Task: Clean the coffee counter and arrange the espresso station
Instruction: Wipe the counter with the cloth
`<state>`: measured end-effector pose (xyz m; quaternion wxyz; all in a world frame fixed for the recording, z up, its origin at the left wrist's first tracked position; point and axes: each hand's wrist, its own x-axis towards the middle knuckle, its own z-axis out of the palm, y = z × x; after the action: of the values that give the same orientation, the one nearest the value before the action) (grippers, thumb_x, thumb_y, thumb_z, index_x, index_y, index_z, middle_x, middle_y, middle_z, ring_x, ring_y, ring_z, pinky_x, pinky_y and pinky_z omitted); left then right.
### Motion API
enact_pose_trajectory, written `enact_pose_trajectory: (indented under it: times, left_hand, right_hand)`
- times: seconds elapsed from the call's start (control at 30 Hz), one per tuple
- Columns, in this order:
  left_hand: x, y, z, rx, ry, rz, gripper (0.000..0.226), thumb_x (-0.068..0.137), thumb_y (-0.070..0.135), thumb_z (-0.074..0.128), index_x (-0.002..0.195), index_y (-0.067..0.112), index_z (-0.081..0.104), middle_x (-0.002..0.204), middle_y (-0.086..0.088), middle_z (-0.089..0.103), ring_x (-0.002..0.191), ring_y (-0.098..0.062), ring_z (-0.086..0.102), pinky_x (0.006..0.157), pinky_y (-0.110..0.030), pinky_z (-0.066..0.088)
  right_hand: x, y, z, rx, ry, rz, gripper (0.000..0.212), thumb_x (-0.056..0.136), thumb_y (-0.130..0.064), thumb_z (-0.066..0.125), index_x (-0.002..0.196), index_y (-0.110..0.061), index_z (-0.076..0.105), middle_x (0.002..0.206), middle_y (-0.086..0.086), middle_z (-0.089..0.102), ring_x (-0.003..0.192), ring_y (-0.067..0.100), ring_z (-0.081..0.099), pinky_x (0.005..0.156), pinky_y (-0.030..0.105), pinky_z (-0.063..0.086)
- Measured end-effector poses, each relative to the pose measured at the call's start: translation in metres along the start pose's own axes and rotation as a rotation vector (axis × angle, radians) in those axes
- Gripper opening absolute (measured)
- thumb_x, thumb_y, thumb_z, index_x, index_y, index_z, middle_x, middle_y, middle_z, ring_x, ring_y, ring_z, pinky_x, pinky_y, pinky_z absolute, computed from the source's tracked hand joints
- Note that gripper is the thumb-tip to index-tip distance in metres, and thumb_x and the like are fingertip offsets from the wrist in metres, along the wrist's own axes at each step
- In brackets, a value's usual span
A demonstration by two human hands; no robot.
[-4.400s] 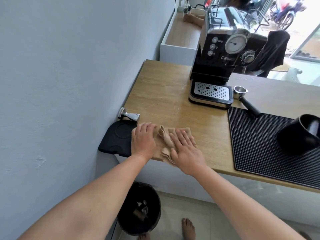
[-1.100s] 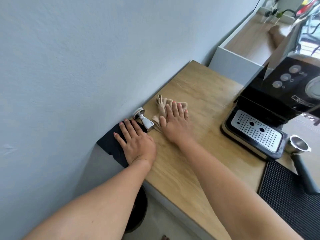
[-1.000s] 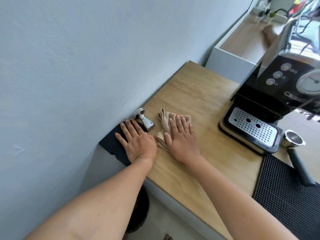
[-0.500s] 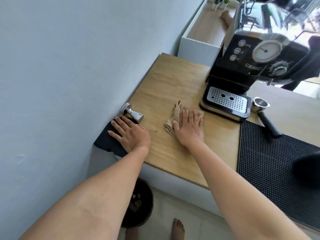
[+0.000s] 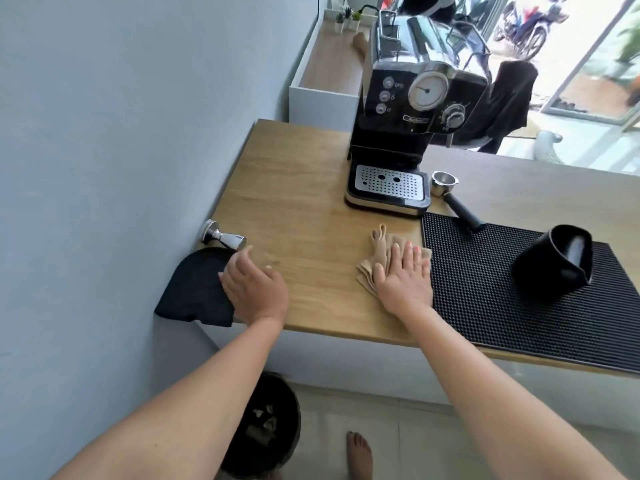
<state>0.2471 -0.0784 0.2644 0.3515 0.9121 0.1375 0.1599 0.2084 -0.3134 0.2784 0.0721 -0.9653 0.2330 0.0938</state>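
Note:
A crumpled beige cloth [image 5: 375,258] lies on the wooden counter [image 5: 304,188], just left of the black bar mat [image 5: 491,299]. My right hand [image 5: 405,282] presses flat on the cloth, fingers spread. My left hand [image 5: 254,289] rests at the counter's left front corner, half on a black tamping mat [image 5: 194,289], fingers loosely apart and holding nothing. A metal tamper [image 5: 223,236] lies on its side against the wall beyond that hand. The black espresso machine [image 5: 412,112] stands at the back, and a portafilter [image 5: 450,194] lies to its right.
A black pitcher [image 5: 554,261] lies tipped on the bar mat at the right. A grey wall runs along the counter's left side. Below the counter's edge sits a dark bin [image 5: 263,427], and my bare foot [image 5: 360,455] shows on the tiled floor.
My right hand has slid the cloth rightward across the counter, from beside the tamper to the edge of the bar mat. My left hand stays on the tamping mat.

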Motion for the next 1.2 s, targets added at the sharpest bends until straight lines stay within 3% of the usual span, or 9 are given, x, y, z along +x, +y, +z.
enact_pose_trajectory:
  times: [0.13, 0.3, 0.4, 0.5, 0.6, 0.73, 0.87, 1.07, 1.2]
  left_hand:
    - [-0.007, 0.016, 0.013, 0.081, -0.238, 0.274, 0.042, 0.088, 0.014, 0.055, 0.130, 0.016, 0.053, 0.132, -0.008, 0.055, 0.128, -0.028, 0.044, 0.115, -0.047, 0.025]
    - [0.016, 0.020, 0.018, 0.271, -0.338, 0.447, 0.051, 0.096, 0.020, 0.045, 0.146, 0.019, 0.038, 0.157, -0.006, 0.033, 0.148, -0.024, 0.021, 0.122, -0.044, 0.006]
    - [0.031, 0.015, 0.020, 0.363, -0.397, 0.463, 0.055, 0.100, 0.026, 0.039, 0.153, 0.019, 0.026, 0.163, -0.006, 0.018, 0.151, -0.024, 0.007, 0.122, -0.045, 0.000]
    - [0.038, 0.007, 0.024, 0.457, -0.466, 0.447, 0.059, 0.103, 0.037, 0.028, 0.157, 0.018, 0.015, 0.165, -0.006, 0.005, 0.152, -0.025, -0.004, 0.122, -0.046, -0.004]
    - [0.036, 0.002, 0.026, 0.489, -0.480, 0.448, 0.060, 0.103, 0.042, 0.019, 0.157, 0.017, 0.012, 0.165, -0.007, 0.003, 0.152, -0.025, -0.005, 0.122, -0.046, -0.005]
    - [0.037, 0.001, 0.028, 0.482, -0.458, 0.458, 0.059, 0.102, 0.041, 0.020, 0.157, 0.018, 0.015, 0.165, -0.006, 0.007, 0.152, -0.024, -0.002, 0.122, -0.046, -0.002]
    - [0.039, 0.002, 0.030, 0.478, -0.461, 0.453, 0.057, 0.103, 0.040, 0.020, 0.156, 0.019, 0.019, 0.165, -0.006, 0.010, 0.152, -0.024, 0.000, 0.122, -0.046, -0.002]
    - [0.039, 0.001, 0.030, 0.484, -0.452, 0.449, 0.056, 0.103, 0.038, 0.020, 0.156, 0.020, 0.022, 0.164, -0.004, 0.013, 0.152, -0.024, 0.003, 0.122, -0.045, 0.000]
    - [0.038, 0.001, 0.030, 0.479, -0.451, 0.457, 0.057, 0.103, 0.039, 0.017, 0.156, 0.019, 0.019, 0.165, -0.005, 0.011, 0.152, -0.024, 0.002, 0.122, -0.046, 0.000]
  right_hand:
    - [0.030, -0.047, -0.005, 0.073, -0.005, 0.053, 0.076, 0.097, -0.054, 0.014, 0.157, -0.013, -0.006, 0.164, 0.014, -0.014, 0.151, 0.030, -0.017, 0.121, 0.044, -0.014]
    - [-0.011, -0.062, 0.009, 0.035, -0.029, -0.312, 0.073, 0.098, -0.056, 0.015, 0.158, -0.019, -0.001, 0.165, 0.003, -0.011, 0.151, 0.019, -0.017, 0.122, 0.039, -0.012]
    - [-0.051, -0.030, 0.018, 0.010, -0.005, -0.412, 0.075, 0.094, -0.059, 0.008, 0.158, -0.021, 0.001, 0.166, 0.002, -0.009, 0.151, 0.016, -0.016, 0.121, 0.034, -0.014]
    - [-0.052, 0.005, 0.018, -0.018, 0.012, -0.226, 0.081, 0.088, -0.060, -0.002, 0.158, -0.019, -0.002, 0.165, 0.002, -0.014, 0.150, 0.017, -0.019, 0.122, 0.036, -0.013]
    - [-0.015, 0.005, 0.004, 0.013, 0.007, 0.019, 0.070, 0.099, -0.051, 0.009, 0.157, -0.014, -0.006, 0.164, 0.010, -0.016, 0.151, 0.023, -0.019, 0.122, 0.041, -0.012]
    - [0.042, -0.033, -0.011, 0.060, 0.008, 0.101, 0.073, 0.099, -0.050, 0.010, 0.155, -0.008, -0.010, 0.163, 0.018, -0.015, 0.150, 0.032, -0.017, 0.122, 0.044, -0.010]
    - [0.055, -0.064, -0.006, 0.040, 0.007, 0.003, 0.077, 0.096, -0.054, 0.010, 0.156, -0.009, -0.009, 0.164, 0.015, -0.013, 0.151, 0.029, -0.015, 0.122, 0.043, -0.010]
    - [-0.013, -0.035, 0.004, -0.019, -0.021, -0.467, 0.073, 0.099, -0.056, 0.019, 0.158, -0.020, 0.001, 0.166, 0.001, -0.008, 0.151, 0.014, -0.016, 0.124, 0.038, -0.007]
    - [-0.006, 0.013, -0.001, -0.037, 0.003, -0.293, 0.071, 0.098, -0.058, 0.014, 0.158, -0.025, -0.004, 0.164, 0.000, -0.015, 0.150, 0.016, -0.020, 0.123, 0.038, -0.009]
